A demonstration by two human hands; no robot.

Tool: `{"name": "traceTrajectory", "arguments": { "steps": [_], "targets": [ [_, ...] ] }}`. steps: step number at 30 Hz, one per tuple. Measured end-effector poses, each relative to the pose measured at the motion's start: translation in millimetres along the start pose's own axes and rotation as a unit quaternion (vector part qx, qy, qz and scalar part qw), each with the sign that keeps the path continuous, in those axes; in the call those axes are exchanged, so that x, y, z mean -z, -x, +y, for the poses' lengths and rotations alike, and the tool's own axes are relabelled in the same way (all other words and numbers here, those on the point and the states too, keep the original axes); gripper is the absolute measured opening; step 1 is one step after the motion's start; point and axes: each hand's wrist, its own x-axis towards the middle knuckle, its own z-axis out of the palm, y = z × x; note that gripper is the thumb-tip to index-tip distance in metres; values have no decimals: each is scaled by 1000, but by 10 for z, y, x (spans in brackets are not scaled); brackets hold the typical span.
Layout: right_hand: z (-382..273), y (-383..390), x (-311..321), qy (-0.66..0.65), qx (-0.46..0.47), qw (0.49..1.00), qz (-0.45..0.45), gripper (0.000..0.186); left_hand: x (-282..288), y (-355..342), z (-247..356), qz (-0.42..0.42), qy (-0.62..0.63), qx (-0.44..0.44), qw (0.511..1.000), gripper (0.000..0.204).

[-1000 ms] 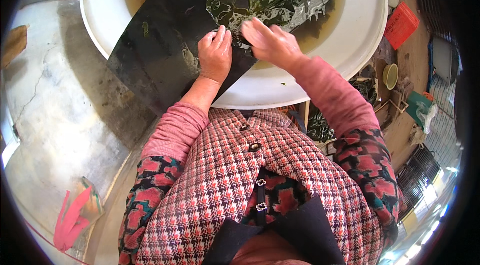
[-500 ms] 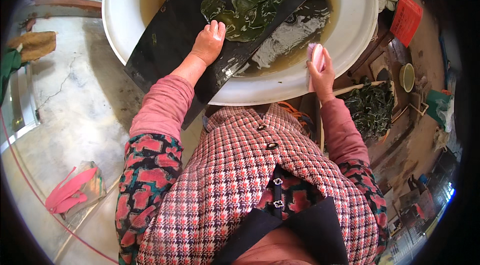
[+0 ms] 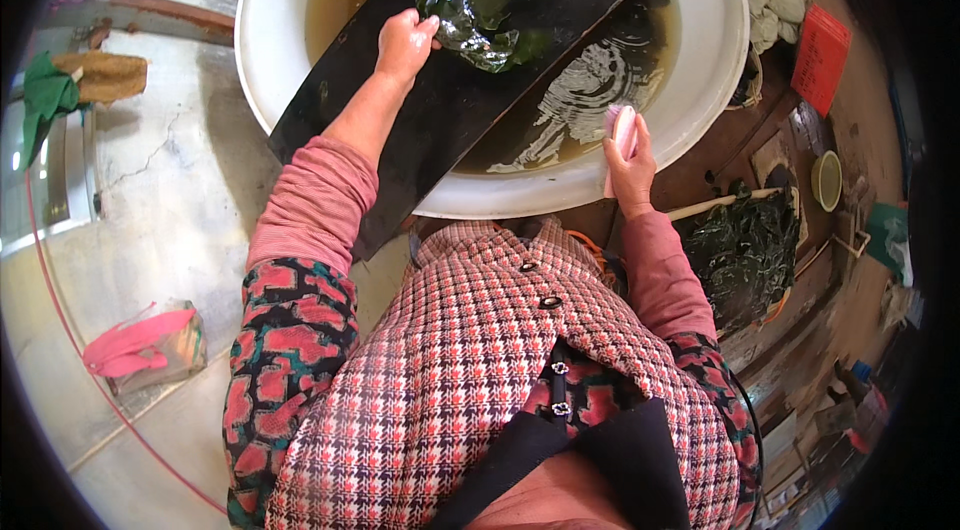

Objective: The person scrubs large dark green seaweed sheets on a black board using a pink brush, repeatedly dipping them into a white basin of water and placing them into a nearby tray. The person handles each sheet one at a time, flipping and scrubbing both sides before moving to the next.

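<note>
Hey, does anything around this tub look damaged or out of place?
A jagged crack runs across the pale floor left of the white tub, which looks like damage. The black board sits askew, one corner jutting past the tub's rim.

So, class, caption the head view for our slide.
Left hand touches wet leafy greens on black board across white tub; right hand holds brush-like tool.

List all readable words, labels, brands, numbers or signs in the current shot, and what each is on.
Legible text: none.
Red sheet, right of the white tub: rows of small dark marks, too small to read.
Black board: no lettering I can make out.
Pink-and-white brush-like tool: none I can make out.
Background at lower right: too blurred to tell.
</note>
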Motion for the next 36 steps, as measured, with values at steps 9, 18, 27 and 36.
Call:
{"name": "traceTrajectory", "arguments": {
  "steps": [9,18,27,36],
  "targets": [
    [-290,-123,-129,48,11,995,-86,72,241,1021,-1144,218,-380,-116,892,42],
    [-1559,57,-1900,101,175,907,-369,70,193,1265,-1328,66,-407,-130,902,61],
    [-2214,-458,-2996,202,183,900,-339,47,214,1281,-1238,35,-377,-94,921,68],
    [-2097,-483,-2732,301,229,860,-343,43,216,1236,-1219,-22,-400,-41,915,69]
  ]
}}
